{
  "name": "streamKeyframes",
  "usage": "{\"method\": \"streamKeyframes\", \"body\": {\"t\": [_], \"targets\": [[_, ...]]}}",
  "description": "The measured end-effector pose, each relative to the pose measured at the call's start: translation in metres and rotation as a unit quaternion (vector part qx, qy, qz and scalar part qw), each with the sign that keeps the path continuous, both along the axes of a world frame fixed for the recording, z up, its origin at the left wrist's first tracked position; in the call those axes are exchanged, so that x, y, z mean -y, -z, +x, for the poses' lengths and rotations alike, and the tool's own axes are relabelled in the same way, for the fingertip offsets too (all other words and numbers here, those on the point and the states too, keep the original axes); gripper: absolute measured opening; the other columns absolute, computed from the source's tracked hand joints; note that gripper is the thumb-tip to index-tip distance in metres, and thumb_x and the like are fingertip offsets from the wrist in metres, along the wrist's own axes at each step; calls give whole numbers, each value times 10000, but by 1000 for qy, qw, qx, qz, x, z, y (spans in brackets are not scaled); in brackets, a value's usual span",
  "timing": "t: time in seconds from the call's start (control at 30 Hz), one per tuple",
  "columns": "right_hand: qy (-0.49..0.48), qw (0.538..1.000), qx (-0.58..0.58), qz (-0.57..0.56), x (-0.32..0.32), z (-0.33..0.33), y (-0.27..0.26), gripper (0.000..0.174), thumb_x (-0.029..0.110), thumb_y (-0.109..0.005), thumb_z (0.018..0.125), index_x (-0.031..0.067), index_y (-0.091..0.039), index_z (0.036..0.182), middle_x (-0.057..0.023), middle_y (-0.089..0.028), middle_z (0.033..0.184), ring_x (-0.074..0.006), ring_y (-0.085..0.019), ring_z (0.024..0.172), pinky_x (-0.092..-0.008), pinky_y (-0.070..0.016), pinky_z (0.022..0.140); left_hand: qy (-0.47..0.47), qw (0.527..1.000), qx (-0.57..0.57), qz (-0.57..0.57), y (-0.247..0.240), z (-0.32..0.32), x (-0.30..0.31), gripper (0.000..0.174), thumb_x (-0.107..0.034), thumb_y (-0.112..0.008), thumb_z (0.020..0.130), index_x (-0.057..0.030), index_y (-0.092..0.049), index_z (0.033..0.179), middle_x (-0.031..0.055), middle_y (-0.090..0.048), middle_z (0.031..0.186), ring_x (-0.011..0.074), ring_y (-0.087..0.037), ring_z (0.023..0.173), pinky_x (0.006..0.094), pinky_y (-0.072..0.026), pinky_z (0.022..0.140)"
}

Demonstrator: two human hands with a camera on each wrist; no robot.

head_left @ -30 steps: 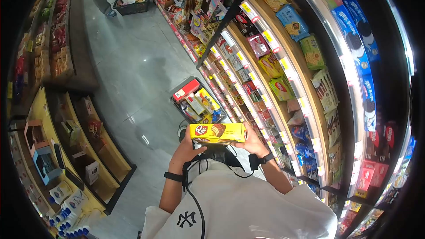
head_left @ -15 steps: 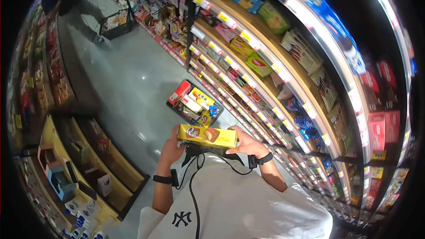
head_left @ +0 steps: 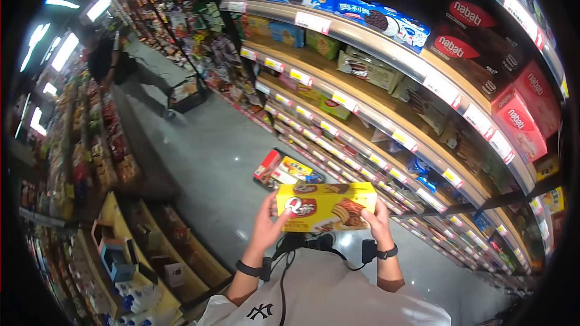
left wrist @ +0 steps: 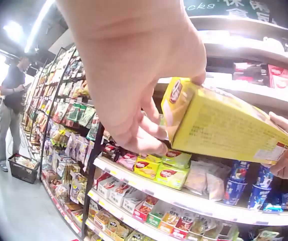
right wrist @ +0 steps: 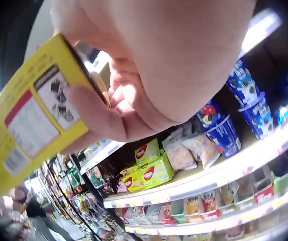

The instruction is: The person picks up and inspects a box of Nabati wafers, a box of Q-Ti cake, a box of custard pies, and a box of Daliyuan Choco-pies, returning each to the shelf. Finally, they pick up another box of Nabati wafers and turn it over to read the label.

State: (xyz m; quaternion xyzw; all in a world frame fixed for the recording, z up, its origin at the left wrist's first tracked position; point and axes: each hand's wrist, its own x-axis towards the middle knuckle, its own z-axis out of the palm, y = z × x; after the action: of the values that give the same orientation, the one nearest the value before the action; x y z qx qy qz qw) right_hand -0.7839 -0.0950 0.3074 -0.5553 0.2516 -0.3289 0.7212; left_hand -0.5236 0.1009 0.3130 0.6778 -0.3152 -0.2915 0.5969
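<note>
Tilted since the earlier frame, the yellow carton (head_left: 329, 210) now turns its broad printed face toward the head camera.

At left stands a low display unit (head_left: 116, 214) of pale wood with stepped, curving boards, then smooth, shiny grey floor (head_left: 211, 157) bearing a dark basket (head_left: 302, 159) of flat-sided boxes. Held in the air, the crisp-cornered rectangular carton covers the basket's near edge from view; the left hand (head_left: 264, 227) is part-closed round its left end, thumb lying on the front. At the opposite end, the right hand (head_left: 379, 227) is also part-closed on it, thumb over the front's lower right corner. Further right, glossy blue boxes (head_left: 347, 5) line the front edge of a wood-boarded shelf (head_left: 447, 63), with red-and-pink boxes (head_left: 521, 121) near its right end.
</note>
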Motion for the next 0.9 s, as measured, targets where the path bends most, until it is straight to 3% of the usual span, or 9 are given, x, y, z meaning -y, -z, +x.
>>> {"method": "streamKeyframes", "body": {"t": [0.1, 0.3, 0.4, 0.53, 0.57, 0.67, 0.8, 0.87, 0.9], "targets": [[-1, 1000, -3, 8, -9, -14, 12, 632, 261, -724, 972, -36, -508, 1486, -104, -646, 1370, -187, -612, 1243, -341, -454, 1091, 6, 999, -12, 39, -31, -29, -9, 428, -148, -643, 1057, -13, -503, 1439, 101, -693, 1239, 130, -650, 1085, 306, -510, 963], [30, 999, -12, -25, -40, -9, -4, 561, 193, -647, 1033, -12, -469, 1525, -120, -584, 1453, -182, -565, 1314, -342, -440, 1113, 20, 997, -67, -19, -53, -28, -35, 420, -234, -602, 1089, 30, -504, 1401, 115, -684, 1272, 135, -637, 1136, 304, -507, 988], [49, 998, 2, -28, -53, 7, -22, 558, 182, -625, 1055, 8, -432, 1550, -138, -575, 1443, -187, -556, 1332, -344, -448, 1111, -47, 997, -41, -52, -66, -20, -58, 436, -255, -596, 1091, 38, -506, 1401, 123, -677, 1288, 144, -638, 1147, 307, -505, 996], [50, 996, -16, -77, -85, 33, -55, 459, 169, -651, 1022, 20, -531, 1440, -99, -604, 1388, -160, -590, 1247, -314, -486, 1035, -76, 984, -121, -109, -57, 8, -99, 488, -316, -571, 1103, 22, -496, 1447, 125, -657, 1311, 156, -634, 1170, 323, -501, 1018], [34, 996, 1, -88, -91, 38, -45, 440, 92, -680, 1015, 5, -544, 1424, -110, -634, 1364, -142, -634, 1180, -310, -530, 1000, -79, 984, -119, -109, -59, 13, -113, 506, -339, -564, 1106, 23, -495, 1453, 121, -656, 1306, 160, -640, 1158, 326, -503, 1019], [41, 994, -4, -105, -141, 64, -61, 291, 101, -686, 1025, -2, -659, 1295, -85, -658, 1307, -133, -631, 1152, -291, -531, 958, -108, 970, -175, -129, -61, 31, -156, 521, -354, -577, 1096, 23, -502, 1448, 117, -651, 1317, 163, -645, 1152, 325, -505, 1020], [62, 990, -3, -125, -198, 90, -67, 258, 97, -680, 1036, -10, -675, 1270, -85, -665, 1306, -121, -624, 1159, -264, -531, 916, -133, 963, -217, -85, -38, 62, -206, 582, -424, -595, 1072, 13, -514, 1447, 116, -671, 1279, 155, -667, 1108, 322, -519, 1009], [78, 990, -15, -116, -223, 93, -70, 246, 96, -678, 1038, -13, -680, 1258, -88, -667, 1312, -117, -620, 1159, -258, -530, 908, -144, 959, -227, -84, -43, 64, -221, 538, -435, -616, 1056, 0, -564, 1368, 105, -693, 1229, 155, -686, 1059, 305, -531, 959], [70, 990, -36, -115, -231, 90, -68, 301, 79, -670, 1034, -6, -641, 1322, -102, -643, 1377, -155, -626, 1215, -285, -529, 933, -149, 958, -229, -85, -50, 63, -227, 518, -440, -626, 1048, -7, -589, 1328, 99, -704, 1204, 155, -695, 1034, 296, -537, 934]]}}
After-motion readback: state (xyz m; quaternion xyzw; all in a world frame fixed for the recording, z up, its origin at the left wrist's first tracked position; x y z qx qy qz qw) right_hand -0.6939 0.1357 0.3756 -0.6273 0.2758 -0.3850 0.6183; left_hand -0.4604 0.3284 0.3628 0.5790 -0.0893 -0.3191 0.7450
